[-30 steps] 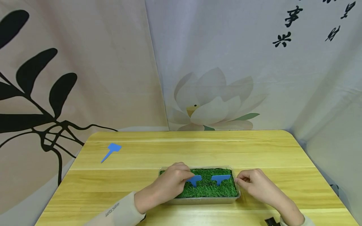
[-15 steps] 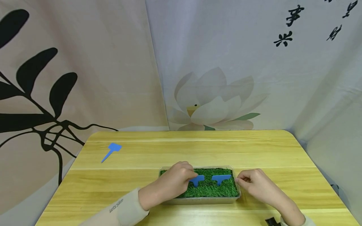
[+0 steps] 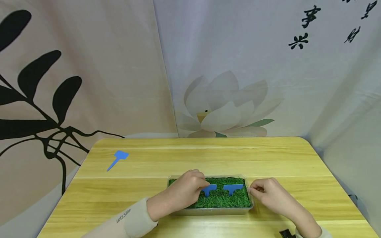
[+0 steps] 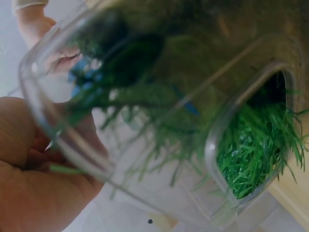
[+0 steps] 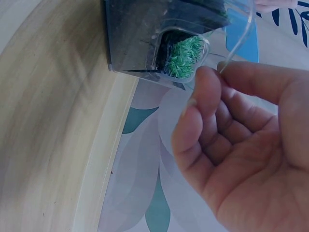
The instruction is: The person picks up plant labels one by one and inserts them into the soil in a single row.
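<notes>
A clear plastic box (image 3: 218, 211) filled with artificial grass (image 3: 220, 202) stands near the front of the table. Two blue T-shaped plant labels stand in the grass, one on the right (image 3: 233, 187) and one nearer the middle (image 3: 210, 189). My left hand (image 3: 186, 191) pinches the left end of the middle label, covering part of it and the box's left side. At the box's right end, thumb and index finger of my right hand (image 3: 271, 195) pinch the rim (image 5: 245, 36), the other fingers curled, as the right wrist view shows.
Another blue T-shaped label (image 3: 118, 158) lies flat at the back left of the wooden table (image 3: 154, 158). A curtain (image 3: 125, 66) with printed plants hangs behind. A small black object (image 3: 287, 233) sits by my right wrist.
My left hand has shifted slightly to the right together with the middle label, which now stands closer to the right one. The right hand keeps its place on the rim.
</notes>
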Demonstrator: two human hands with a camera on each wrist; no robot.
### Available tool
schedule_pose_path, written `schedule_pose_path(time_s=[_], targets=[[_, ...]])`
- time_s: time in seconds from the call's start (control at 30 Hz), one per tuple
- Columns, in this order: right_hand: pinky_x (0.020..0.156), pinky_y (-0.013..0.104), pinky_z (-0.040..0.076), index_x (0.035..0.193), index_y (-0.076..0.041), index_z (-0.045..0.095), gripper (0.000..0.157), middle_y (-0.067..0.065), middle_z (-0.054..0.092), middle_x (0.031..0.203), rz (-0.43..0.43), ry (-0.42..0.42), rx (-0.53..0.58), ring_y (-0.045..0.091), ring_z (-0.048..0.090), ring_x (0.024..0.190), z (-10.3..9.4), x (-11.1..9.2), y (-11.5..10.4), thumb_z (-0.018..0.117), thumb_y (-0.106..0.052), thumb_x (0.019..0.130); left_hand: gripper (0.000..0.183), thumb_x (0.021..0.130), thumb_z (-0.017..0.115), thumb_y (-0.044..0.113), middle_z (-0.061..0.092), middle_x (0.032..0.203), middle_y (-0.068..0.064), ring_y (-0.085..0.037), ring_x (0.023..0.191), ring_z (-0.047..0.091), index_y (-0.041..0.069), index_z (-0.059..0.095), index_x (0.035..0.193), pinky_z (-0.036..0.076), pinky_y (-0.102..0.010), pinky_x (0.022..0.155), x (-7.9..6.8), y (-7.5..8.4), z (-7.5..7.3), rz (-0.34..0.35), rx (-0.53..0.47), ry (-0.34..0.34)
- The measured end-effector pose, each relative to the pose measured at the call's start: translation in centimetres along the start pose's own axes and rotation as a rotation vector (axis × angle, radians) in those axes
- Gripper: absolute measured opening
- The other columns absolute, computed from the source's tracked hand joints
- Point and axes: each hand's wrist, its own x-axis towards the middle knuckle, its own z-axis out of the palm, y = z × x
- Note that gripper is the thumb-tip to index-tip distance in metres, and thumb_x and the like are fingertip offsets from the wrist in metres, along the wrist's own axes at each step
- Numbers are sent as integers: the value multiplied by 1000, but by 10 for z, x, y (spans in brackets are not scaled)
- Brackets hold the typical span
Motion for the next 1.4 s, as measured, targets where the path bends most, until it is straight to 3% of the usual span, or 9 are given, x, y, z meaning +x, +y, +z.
schedule_pose_path(time_s=[0.5,1.4], targets=[[54,24,43,80,-20,73,21,-10,58,65,3,2,0,0,45,56,1,-1,1,71,-12,100,21,96,68,-9,76,94,-4,-12,90,70,4,82,106,55,-22,90,-1,-4,3,-21,-2,0],[54,24,44,81,-19,73,21,-9,58,66,21,-10,4,1,45,57,0,0,0,71,-12,100,15,98,72,-1,74,96,1,-8,92,67,5,82,108,54,-23,90,-2,-5,1,-52,-48,-36]])
